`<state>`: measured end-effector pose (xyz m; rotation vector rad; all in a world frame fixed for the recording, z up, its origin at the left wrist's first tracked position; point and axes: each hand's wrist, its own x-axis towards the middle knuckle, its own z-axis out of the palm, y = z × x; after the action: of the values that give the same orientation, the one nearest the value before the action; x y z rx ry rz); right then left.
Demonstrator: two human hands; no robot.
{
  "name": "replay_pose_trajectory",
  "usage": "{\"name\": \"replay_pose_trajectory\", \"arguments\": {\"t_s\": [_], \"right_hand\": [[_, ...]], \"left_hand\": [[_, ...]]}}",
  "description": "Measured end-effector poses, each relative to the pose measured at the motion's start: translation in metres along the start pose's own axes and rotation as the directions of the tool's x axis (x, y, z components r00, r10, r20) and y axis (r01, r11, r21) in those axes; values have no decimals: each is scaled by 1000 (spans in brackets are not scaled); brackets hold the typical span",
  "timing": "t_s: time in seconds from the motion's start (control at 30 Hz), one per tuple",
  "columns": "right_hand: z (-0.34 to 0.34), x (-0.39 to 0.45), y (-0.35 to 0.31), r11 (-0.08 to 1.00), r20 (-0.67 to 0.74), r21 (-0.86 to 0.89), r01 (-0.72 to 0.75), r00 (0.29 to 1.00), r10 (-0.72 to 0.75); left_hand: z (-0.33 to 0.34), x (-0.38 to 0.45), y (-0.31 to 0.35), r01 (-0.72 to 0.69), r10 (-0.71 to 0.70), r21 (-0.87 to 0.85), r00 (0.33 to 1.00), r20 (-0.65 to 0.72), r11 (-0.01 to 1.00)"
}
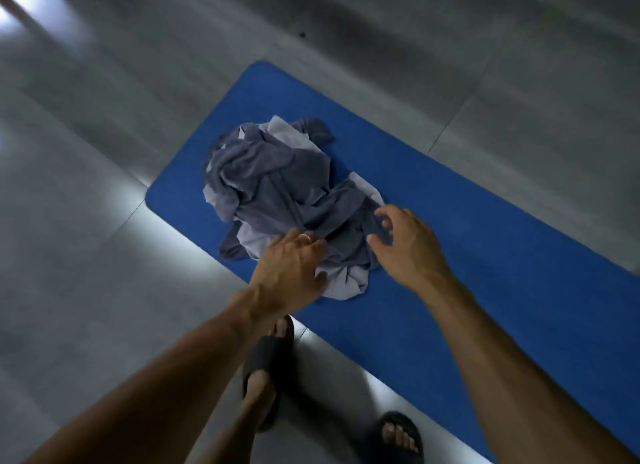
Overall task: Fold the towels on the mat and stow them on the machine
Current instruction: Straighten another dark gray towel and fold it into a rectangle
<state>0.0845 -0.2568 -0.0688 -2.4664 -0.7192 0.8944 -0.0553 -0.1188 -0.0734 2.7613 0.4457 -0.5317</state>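
I can read no text, label, brand, number or sign anywhere in my view.
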Motion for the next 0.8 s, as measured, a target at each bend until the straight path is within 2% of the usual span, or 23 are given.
{"name": "replay_pose_trajectory", "arguments": {"t_s": [0.1,0.17,0.27,0.33,0.4,0.47,0.63,0.8], "right_hand": [[75,57,28,998,-2,39,-54,999,54],[120,85,40,996,9,52,-71,997,71],[176,112,44,990,40,116,-80,996,76],[201,122,39,991,27,117,-58,998,55],[209,126,33,997,-73,35,-62,995,64],[198,123,31,994,-165,59,-95,981,103],[120,79,43,900,-286,418,-125,922,261],[30,17,58,739,-397,666,-97,793,462]], "left_hand": [[52,65,-43,-120,114,128,992,56,984],[78,93,-68,-212,211,266,977,32,940],[105,117,-107,-165,157,395,986,53,904],[109,124,-124,-206,232,428,973,-8,880],[105,126,-128,-275,342,402,934,-105,874],[90,125,-121,-288,344,326,930,-127,900],[35,114,-82,-224,238,155,968,-82,962],[-20,102,-7,-361,362,21,929,-79,932]]}}
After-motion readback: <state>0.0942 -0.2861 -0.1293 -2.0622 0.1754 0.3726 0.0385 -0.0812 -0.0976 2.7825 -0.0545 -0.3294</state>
